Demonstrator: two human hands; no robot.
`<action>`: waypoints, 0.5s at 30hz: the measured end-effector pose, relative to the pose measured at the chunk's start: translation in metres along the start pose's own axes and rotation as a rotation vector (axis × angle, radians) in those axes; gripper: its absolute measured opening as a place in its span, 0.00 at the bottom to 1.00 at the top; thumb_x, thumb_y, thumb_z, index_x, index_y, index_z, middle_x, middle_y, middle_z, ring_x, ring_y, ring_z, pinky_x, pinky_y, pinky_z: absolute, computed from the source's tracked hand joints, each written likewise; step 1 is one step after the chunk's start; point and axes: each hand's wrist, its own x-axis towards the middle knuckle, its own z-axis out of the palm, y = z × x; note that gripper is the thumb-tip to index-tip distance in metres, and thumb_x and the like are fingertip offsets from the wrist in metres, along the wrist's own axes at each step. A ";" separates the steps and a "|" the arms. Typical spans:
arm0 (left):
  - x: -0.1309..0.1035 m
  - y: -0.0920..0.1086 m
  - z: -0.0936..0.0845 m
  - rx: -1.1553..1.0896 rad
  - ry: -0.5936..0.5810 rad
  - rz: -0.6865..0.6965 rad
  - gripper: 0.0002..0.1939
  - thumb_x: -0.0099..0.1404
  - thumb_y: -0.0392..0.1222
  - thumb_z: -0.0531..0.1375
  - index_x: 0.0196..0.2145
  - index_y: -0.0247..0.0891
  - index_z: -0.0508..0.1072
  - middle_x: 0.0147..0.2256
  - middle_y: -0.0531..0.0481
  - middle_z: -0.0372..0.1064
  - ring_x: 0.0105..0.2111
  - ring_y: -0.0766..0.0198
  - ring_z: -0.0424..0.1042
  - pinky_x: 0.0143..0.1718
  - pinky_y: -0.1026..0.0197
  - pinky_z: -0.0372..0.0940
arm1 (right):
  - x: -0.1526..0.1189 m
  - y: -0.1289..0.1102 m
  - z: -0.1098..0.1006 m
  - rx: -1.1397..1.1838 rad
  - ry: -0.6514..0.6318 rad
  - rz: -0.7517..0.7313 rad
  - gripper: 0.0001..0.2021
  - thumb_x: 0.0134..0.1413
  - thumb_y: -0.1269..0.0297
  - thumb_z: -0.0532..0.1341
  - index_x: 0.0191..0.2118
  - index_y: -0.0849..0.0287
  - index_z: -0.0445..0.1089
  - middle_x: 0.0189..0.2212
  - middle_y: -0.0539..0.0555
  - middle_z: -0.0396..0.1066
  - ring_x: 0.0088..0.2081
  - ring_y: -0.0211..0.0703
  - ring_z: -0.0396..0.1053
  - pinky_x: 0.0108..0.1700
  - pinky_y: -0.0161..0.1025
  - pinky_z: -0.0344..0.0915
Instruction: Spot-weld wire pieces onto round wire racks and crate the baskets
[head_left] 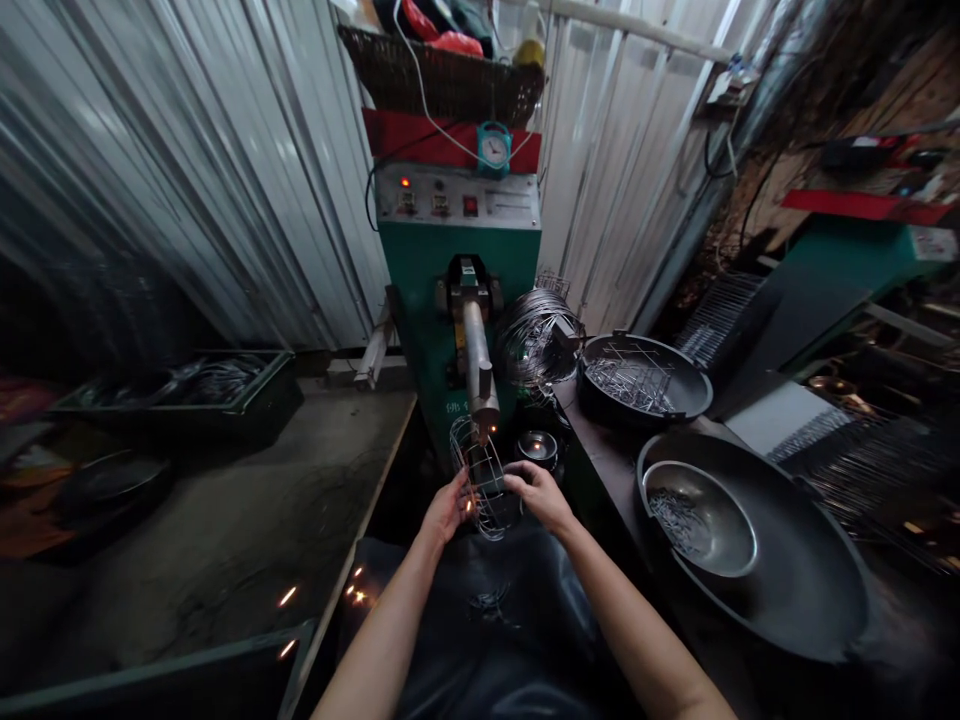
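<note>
A round wire frame (pixel 491 505) hangs below the tip of the metal arm (pixel 478 365) of a green welding machine (pixel 420 260). My left hand (pixel 448 508) grips the frame's left side, its fingers partly hidden behind the wires. On the right side, my right hand (pixel 538 492) pinches the frame between thumb and fingers. The frame's upper part touches or lies very near the arm's tip, where a small orange glow shows. Sparks fly beside my left hand and over the dark apron (pixel 525 640), on which some loose thin wires lie.
Right of the machine are a wire coil (pixel 536 340), a black pan (pixel 694 375) of wire pieces and a large pan (pixel 810 570) holding a metal bowl (pixel 739 535) of small parts. A green bin (pixel 247 400) stands at the left. A clock (pixel 493 148) hangs above.
</note>
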 end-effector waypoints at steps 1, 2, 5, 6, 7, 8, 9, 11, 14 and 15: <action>-0.003 -0.004 -0.006 0.068 0.042 0.090 0.27 0.54 0.54 0.60 0.48 0.36 0.65 0.36 0.43 0.67 0.32 0.60 0.70 0.32 0.57 0.67 | -0.006 0.003 -0.002 0.006 -0.019 0.023 0.12 0.41 0.57 0.62 0.32 0.60 0.71 0.28 0.50 0.70 0.33 0.41 0.66 0.37 0.37 0.62; -0.006 -0.007 -0.011 0.162 0.091 0.213 0.30 0.53 0.53 0.61 0.50 0.38 0.63 0.41 0.42 0.66 0.37 0.58 0.70 0.36 0.55 0.66 | -0.011 0.007 -0.004 0.003 -0.040 0.044 0.12 0.41 0.58 0.62 0.32 0.59 0.71 0.28 0.50 0.70 0.33 0.41 0.66 0.37 0.37 0.62; -0.011 -0.015 -0.019 0.561 0.153 0.657 0.36 0.49 0.43 0.64 0.55 0.43 0.60 0.54 0.41 0.57 0.53 0.52 0.60 0.51 0.49 0.57 | -0.025 0.015 -0.008 -0.018 -0.089 0.070 0.10 0.41 0.58 0.62 0.29 0.60 0.70 0.25 0.49 0.68 0.31 0.40 0.64 0.36 0.37 0.61; -0.011 -0.015 -0.019 0.697 0.125 0.768 0.36 0.47 0.40 0.65 0.55 0.42 0.60 0.56 0.41 0.54 0.56 0.51 0.55 0.55 0.48 0.52 | -0.027 0.017 -0.008 -0.015 -0.090 0.066 0.10 0.42 0.58 0.62 0.29 0.60 0.70 0.25 0.49 0.68 0.30 0.39 0.64 0.35 0.36 0.61; -0.010 -0.015 -0.017 0.810 0.092 0.844 0.36 0.46 0.37 0.65 0.54 0.42 0.62 0.58 0.41 0.53 0.58 0.50 0.52 0.58 0.46 0.47 | -0.029 0.018 -0.007 -0.007 -0.083 0.057 0.09 0.42 0.59 0.61 0.28 0.60 0.69 0.24 0.48 0.67 0.29 0.39 0.63 0.35 0.36 0.60; -0.008 -0.014 -0.015 0.893 0.066 0.891 0.34 0.46 0.36 0.64 0.53 0.41 0.63 0.58 0.41 0.53 0.59 0.49 0.50 0.59 0.45 0.43 | -0.030 0.019 -0.006 0.001 -0.073 0.047 0.09 0.42 0.59 0.61 0.28 0.60 0.68 0.24 0.48 0.67 0.29 0.39 0.63 0.34 0.36 0.60; -0.005 -0.013 -0.012 0.936 0.052 0.918 0.31 0.46 0.34 0.64 0.51 0.41 0.65 0.57 0.41 0.54 0.59 0.48 0.49 0.59 0.44 0.42 | -0.030 0.019 -0.006 0.008 -0.063 0.038 0.09 0.43 0.59 0.60 0.28 0.60 0.68 0.23 0.48 0.66 0.28 0.39 0.62 0.34 0.36 0.60; 0.001 -0.012 -0.008 0.929 0.033 0.947 0.25 0.48 0.33 0.63 0.46 0.40 0.68 0.55 0.40 0.57 0.58 0.49 0.52 0.59 0.44 0.43 | -0.029 0.017 -0.004 0.007 -0.040 0.020 0.09 0.44 0.58 0.59 0.28 0.59 0.67 0.23 0.48 0.65 0.28 0.39 0.62 0.33 0.36 0.59; 0.006 -0.012 -0.006 0.840 0.034 0.962 0.19 0.50 0.35 0.62 0.42 0.40 0.69 0.53 0.41 0.60 0.56 0.50 0.55 0.58 0.47 0.48 | -0.025 0.012 -0.004 -0.029 -0.011 -0.007 0.09 0.45 0.59 0.59 0.28 0.59 0.67 0.23 0.48 0.65 0.29 0.39 0.62 0.34 0.35 0.59; 0.006 -0.012 -0.006 0.822 0.047 0.963 0.18 0.51 0.36 0.62 0.41 0.41 0.69 0.52 0.41 0.60 0.56 0.51 0.55 0.58 0.48 0.49 | -0.023 0.010 -0.004 -0.048 -0.005 -0.017 0.08 0.45 0.59 0.59 0.28 0.59 0.67 0.24 0.48 0.65 0.29 0.39 0.62 0.34 0.35 0.59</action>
